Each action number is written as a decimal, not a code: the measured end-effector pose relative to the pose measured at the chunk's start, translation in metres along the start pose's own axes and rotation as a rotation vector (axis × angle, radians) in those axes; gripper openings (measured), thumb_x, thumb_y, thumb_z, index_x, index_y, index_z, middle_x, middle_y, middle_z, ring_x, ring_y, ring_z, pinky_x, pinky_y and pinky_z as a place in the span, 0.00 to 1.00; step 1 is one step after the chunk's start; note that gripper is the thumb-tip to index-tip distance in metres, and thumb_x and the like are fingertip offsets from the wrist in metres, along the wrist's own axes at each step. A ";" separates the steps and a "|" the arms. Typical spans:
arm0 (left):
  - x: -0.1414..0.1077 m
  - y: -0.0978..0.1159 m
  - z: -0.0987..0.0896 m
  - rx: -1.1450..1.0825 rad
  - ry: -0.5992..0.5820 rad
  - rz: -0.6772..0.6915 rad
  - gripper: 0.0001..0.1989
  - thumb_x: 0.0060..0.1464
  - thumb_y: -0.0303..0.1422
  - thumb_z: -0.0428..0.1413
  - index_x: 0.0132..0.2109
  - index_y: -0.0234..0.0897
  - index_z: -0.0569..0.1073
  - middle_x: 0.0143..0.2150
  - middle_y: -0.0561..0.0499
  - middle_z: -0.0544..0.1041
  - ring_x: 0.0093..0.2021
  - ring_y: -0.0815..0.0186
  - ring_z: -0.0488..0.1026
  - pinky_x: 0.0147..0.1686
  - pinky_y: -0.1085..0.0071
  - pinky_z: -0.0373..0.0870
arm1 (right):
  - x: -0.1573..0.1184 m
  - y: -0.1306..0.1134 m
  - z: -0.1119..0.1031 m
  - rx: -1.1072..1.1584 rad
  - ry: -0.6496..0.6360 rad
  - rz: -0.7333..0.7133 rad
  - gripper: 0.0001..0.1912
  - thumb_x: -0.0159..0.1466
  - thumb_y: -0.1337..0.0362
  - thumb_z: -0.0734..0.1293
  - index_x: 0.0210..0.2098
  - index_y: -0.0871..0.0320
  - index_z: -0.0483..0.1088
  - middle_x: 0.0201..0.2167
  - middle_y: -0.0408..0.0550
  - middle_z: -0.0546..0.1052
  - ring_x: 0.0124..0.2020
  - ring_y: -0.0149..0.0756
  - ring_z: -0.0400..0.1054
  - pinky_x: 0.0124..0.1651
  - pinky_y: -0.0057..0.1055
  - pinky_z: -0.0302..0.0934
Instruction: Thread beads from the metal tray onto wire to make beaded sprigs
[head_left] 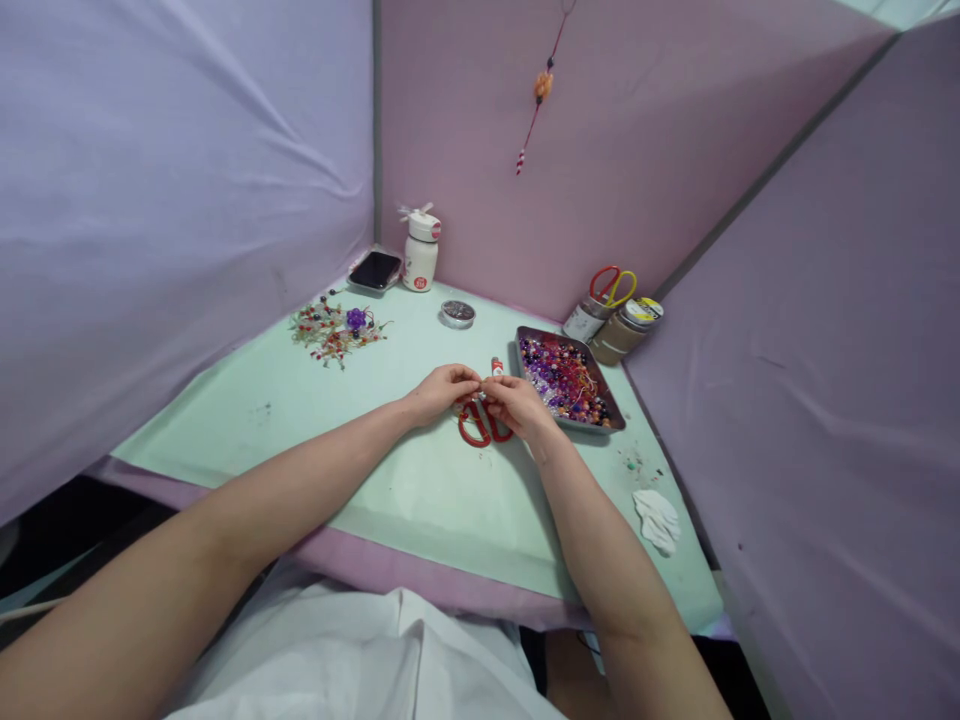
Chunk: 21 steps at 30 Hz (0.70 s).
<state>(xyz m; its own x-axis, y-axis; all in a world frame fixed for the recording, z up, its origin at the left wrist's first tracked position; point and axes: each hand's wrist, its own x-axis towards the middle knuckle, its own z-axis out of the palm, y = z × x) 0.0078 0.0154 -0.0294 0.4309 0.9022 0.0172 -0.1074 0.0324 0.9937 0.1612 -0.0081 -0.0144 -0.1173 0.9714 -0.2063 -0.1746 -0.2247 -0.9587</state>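
My left hand (446, 392) and my right hand (517, 402) meet over the middle of the table, fingertips pinched close together. Whatever small thing lies between them is too small to make out. Just beneath the fingers are red-handled scissors (472, 432), with the blades hidden by my hands. A red and white lighter (497, 367) lies right behind my fingertips. Close to my right hand is a dark tray (570, 424) full of purple, clear, orange and dark beads (551, 375) with red cords among them.
A pile of beaded cords (337, 335) lies at the left. Behind stand a phone (376, 270), a white bottle (421, 262), a small round tin (457, 314), a cup with scissors (587, 322) and a jar (621, 335). A crumpled white cloth (658, 520) lies right; a beaded cord (543, 87) hangs behind.
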 end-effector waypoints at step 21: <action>-0.005 0.013 0.002 0.225 0.059 0.152 0.07 0.48 0.33 0.56 0.34 0.33 0.72 0.29 0.52 0.73 0.31 0.69 0.68 0.35 0.69 0.64 | 0.001 0.000 -0.002 0.009 0.017 0.025 0.15 0.43 0.63 0.76 0.23 0.61 0.68 0.17 0.39 0.65 0.18 0.21 0.54 0.17 0.20 0.46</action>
<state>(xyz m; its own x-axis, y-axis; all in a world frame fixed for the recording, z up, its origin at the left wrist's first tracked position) 0.0057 0.0109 -0.0161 0.3716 0.9131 0.1680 0.0373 -0.1955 0.9800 0.1627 -0.0069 -0.0147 -0.1047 0.9667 -0.2336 -0.1810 -0.2495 -0.9513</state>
